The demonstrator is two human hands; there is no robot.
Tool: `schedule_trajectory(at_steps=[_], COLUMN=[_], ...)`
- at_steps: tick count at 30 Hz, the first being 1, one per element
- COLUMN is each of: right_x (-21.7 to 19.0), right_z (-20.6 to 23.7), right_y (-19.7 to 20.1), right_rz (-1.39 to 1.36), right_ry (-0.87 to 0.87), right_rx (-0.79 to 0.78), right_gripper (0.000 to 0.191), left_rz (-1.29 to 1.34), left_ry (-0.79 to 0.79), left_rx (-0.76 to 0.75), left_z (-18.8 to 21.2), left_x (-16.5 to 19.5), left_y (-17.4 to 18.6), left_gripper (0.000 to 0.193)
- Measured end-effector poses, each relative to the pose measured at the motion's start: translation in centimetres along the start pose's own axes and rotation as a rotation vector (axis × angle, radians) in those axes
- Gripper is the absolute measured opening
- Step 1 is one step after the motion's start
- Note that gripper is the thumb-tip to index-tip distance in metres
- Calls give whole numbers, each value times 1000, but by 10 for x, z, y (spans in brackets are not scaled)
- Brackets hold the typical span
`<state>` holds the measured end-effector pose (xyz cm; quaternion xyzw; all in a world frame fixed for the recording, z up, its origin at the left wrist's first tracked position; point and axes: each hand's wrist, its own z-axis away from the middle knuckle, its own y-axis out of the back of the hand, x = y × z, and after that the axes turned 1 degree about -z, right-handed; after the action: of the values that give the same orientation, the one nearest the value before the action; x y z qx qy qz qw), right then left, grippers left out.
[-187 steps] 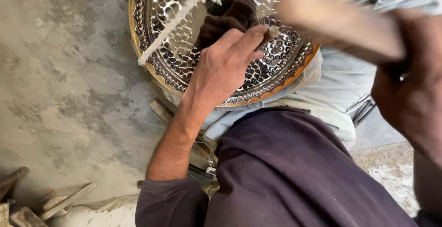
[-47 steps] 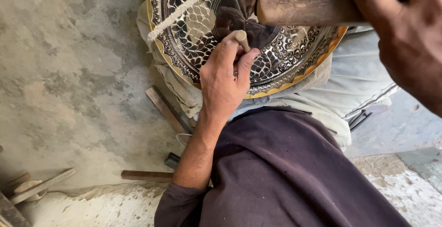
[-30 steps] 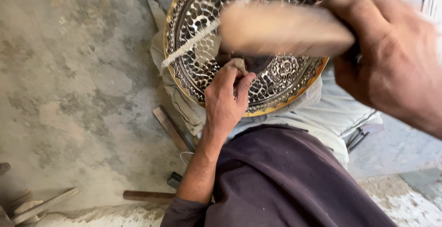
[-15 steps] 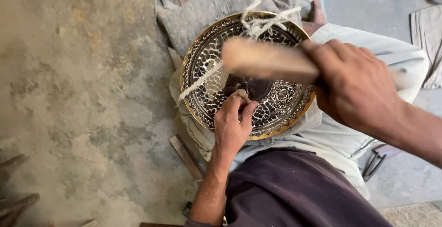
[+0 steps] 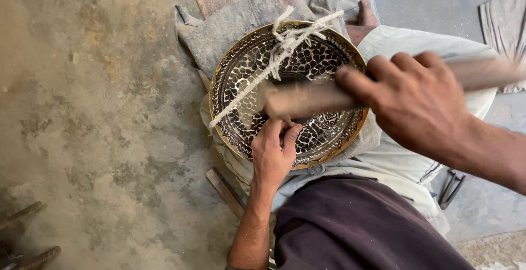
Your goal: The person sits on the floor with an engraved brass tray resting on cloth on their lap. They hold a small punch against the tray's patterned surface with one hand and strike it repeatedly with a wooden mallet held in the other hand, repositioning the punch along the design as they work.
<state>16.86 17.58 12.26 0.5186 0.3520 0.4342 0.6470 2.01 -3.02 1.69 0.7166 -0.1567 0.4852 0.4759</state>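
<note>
Engraved brass tray (image 5: 323,138) under left hand (image 5: 272,157) pinching a small tool, right hand (image 5: 416,103) gripping wooden mallet (image 5: 307,99)

Rough grey concrete floor (image 5: 98,111), perhaps dusty, in daylight

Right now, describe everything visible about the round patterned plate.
The plate is round, metal-looking, with a brass-coloured rim and dense dark-and-silver engraved pattern. It rests tilted on the person's lap over grey cloth. Pale cord crosses it, knotted near the top rim. The left hand presses a small tool against it; the right hand swings a blurred wooden mallet above.
</note>
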Motion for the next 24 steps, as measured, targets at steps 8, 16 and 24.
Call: schedule_trajectory(at_steps=[8,16,24], right_x=[-4,-4,-1], right_z=[3,4,11], right_y=[6,9,-5], right_rz=[-186,-135,-29], right_ry=[-184,-191,-159], right_rx=[-98,-71,-97], right_gripper=[49,52,49], left_rz=[6,-14,-37], left_ry=[-20,-36,-30], left_rx=[-28,-46,-69], left_z=[-3,-4,-5], left_x=[2,-2,-2], left_y=[1,2,3], left_gripper=[21,27,26])
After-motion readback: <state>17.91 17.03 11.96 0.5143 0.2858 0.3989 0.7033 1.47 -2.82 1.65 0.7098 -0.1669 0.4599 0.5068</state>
